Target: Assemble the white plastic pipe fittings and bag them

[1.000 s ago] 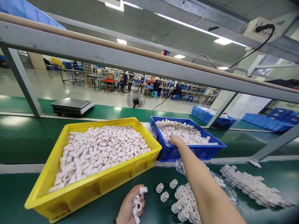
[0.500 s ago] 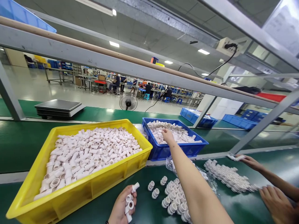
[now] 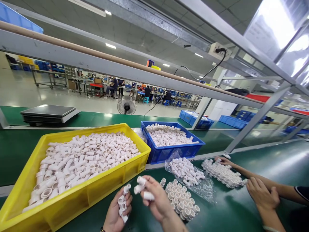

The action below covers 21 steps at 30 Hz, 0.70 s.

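Note:
Several white plastic pipe fittings (image 3: 122, 205) are gripped in my left hand (image 3: 113, 214), its fingers wrapped round them in front of the yellow crate. Close beside it, my right hand (image 3: 158, 201) is closed on a few more white pipe fittings (image 3: 148, 195), pinched between thumb and fingers. The two hands are apart by a small gap. Just right of my right hand, rows of white pipe fittings (image 3: 180, 198) stand packed together on the green table, with one loose fitting (image 3: 163, 182) near them. My right hand covers part of the table there.
A yellow crate (image 3: 96, 199) and a blue crate (image 3: 176, 150) hold heaps of white fittings. An opened plastic bag (image 3: 202, 190) of fittings lies on the table. Another person's hands (image 3: 262, 193) rest by more lined-up fittings (image 3: 223, 174). A scale (image 3: 49, 112) sits behind.
My right hand has come back from over the blue crate to beside my left hand, holding fittings. The other person's far hand has moved to the lined-up fittings. The view has shifted right.

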Available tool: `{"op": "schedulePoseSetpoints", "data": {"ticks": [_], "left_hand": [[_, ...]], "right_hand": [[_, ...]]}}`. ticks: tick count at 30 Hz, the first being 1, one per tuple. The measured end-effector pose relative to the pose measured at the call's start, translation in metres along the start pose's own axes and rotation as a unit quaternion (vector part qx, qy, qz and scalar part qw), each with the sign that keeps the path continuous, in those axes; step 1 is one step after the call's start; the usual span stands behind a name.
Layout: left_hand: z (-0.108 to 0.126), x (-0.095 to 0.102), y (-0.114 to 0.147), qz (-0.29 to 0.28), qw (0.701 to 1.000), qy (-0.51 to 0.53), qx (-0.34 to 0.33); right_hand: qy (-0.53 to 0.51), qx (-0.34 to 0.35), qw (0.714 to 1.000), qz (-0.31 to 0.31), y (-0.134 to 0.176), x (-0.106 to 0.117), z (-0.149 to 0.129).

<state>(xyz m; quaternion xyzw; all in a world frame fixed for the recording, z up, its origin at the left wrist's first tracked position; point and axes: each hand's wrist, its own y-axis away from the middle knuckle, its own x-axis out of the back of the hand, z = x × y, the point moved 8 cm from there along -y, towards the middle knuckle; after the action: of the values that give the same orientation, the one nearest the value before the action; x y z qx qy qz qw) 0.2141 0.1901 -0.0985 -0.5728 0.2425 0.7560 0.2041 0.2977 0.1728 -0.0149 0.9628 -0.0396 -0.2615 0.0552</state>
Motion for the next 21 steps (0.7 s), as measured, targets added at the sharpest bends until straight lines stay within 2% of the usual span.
{"op": "schedulePoseSetpoints", "data": {"ticks": [3, 6, 13, 21], "left_hand": [[-0.002, 0.004, 0.001, 0.012, 1.0, -0.014, -0.001], [-0.01, 0.006, 0.001, 0.029, 0.998, -0.055, 0.012], [-0.017, 0.006, 0.006, 0.045, 0.99, -0.134, 0.004], [-0.012, -0.005, 0.008, 0.026, 0.988, -0.151, 0.001]], "right_hand": [[-0.089, -0.049, 0.995, 0.018, 0.007, 0.009, 0.057], [-0.145, -0.064, 0.987, 0.028, 0.004, 0.019, 0.082], [-0.151, -0.056, 0.986, 0.037, 0.008, 0.031, 0.079], [-0.125, -0.069, 0.989, 0.035, 0.008, 0.036, 0.08]]}}
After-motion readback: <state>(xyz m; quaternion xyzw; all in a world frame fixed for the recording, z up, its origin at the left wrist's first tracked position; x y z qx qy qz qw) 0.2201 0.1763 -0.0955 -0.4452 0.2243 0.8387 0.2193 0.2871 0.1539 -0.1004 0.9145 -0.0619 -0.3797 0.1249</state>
